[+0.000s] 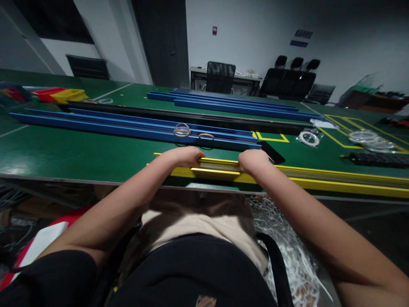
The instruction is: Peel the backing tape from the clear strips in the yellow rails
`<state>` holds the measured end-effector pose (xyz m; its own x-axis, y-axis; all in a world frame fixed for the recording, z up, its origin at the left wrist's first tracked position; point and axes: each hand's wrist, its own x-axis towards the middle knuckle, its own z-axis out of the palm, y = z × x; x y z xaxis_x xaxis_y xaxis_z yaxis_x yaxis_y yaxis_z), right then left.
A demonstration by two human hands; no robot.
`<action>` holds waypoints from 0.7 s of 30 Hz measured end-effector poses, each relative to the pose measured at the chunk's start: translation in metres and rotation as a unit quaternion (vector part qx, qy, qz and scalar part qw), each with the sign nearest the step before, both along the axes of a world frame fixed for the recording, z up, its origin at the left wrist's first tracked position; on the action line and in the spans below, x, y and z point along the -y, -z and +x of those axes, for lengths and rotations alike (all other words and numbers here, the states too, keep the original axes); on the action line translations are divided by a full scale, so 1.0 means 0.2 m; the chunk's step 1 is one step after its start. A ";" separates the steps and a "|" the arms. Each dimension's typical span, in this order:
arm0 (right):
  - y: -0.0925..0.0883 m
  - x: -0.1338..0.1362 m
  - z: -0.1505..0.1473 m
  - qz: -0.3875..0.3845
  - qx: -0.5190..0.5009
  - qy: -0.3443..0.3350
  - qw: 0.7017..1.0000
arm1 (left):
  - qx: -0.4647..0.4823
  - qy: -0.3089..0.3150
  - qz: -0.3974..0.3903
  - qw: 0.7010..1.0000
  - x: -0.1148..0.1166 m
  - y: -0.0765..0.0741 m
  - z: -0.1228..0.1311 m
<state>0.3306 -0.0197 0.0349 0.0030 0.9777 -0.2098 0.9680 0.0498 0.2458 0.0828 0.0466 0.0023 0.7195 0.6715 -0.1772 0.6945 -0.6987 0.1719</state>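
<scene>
A long yellow rail with a channel along its length lies near the front edge of the green table, running out past the right side of the view. My left hand is closed over its left part, fingertips mostly hidden. About a hand's width or two to the right, my right hand also grips the rail with curled fingers. Between both hands, a short yellow-edged strip shows along the front of the rail. Just behind my hands are two tape rings, at the blue rails.
A black rail and more blue rails lie farther back. A dark flat object is beside my right hand. Plastic-wrapped rolls and a black power strip sit at right. Red and yellow bins stand at left.
</scene>
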 end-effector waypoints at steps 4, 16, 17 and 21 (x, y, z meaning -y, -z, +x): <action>0.00 0.04 -0.05 0.000 0.015 0.001 1.000 | -0.019 0.021 0.018 0.999 0.04 -0.01 0.22; -0.14 -0.03 0.13 -0.102 -0.154 -0.132 0.974 | 0.046 0.032 0.017 0.998 -0.01 0.09 -0.13; -0.17 -0.03 0.15 -0.100 -0.187 -0.134 0.968 | 0.043 0.020 0.012 0.999 -0.02 0.09 -0.22; -0.26 0.01 0.22 -0.118 -0.215 -0.122 0.962 | 0.019 -0.061 -0.067 0.996 -0.06 0.09 -0.61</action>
<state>0.3744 -0.0212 0.0865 -0.3580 0.8626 -0.3573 0.9298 0.2946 -0.2205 -0.0390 0.0594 -0.0154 0.6414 0.7270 -0.2452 0.7643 -0.5779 0.2860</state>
